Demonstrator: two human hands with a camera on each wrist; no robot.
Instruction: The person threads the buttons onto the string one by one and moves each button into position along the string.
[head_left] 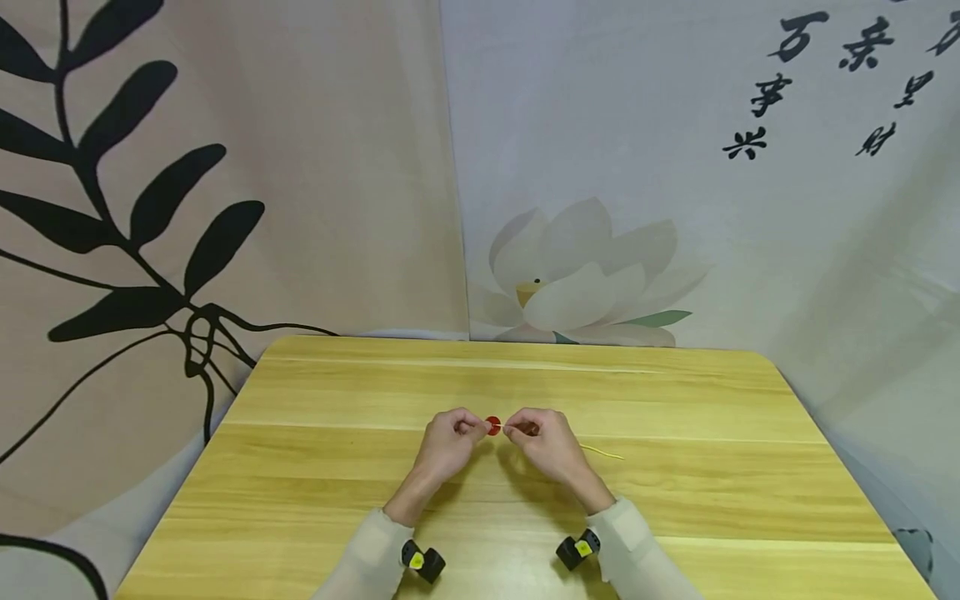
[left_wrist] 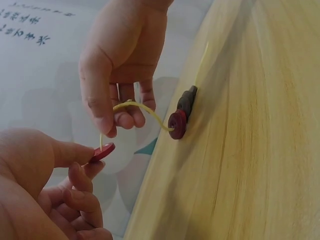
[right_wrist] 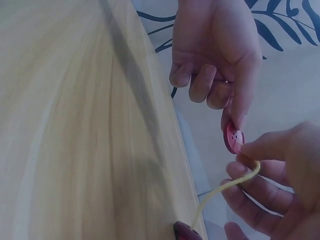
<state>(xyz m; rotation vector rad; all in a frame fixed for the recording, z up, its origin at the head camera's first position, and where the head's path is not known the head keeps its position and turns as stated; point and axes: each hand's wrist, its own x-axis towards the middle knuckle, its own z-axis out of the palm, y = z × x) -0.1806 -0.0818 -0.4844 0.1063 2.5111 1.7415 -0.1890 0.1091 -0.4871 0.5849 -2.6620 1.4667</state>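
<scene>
In the head view, my left hand (head_left: 444, 450) pinches a round red button (head_left: 492, 426) between thumb and finger above the table. Beside it my right hand (head_left: 549, 446) pinches a yellow cord (right_wrist: 220, 189) close to the button's face. Several holes show in the button (right_wrist: 234, 138) in the right wrist view, and the cord's end is at one of them. From the right fingers the cord curves to another red button (left_wrist: 177, 125) threaded on it, with dark buttons (left_wrist: 187, 101) stacked behind. The right hand hides this stack in the head view.
A wood-grain table (head_left: 300, 467) lies under both hands. Past the right hand, the cord's yellow tail (head_left: 602, 452) extends over the tabletop. A printed cloth (head_left: 360, 167) hangs behind the table. Each wrist wears a small black camera (head_left: 423, 561).
</scene>
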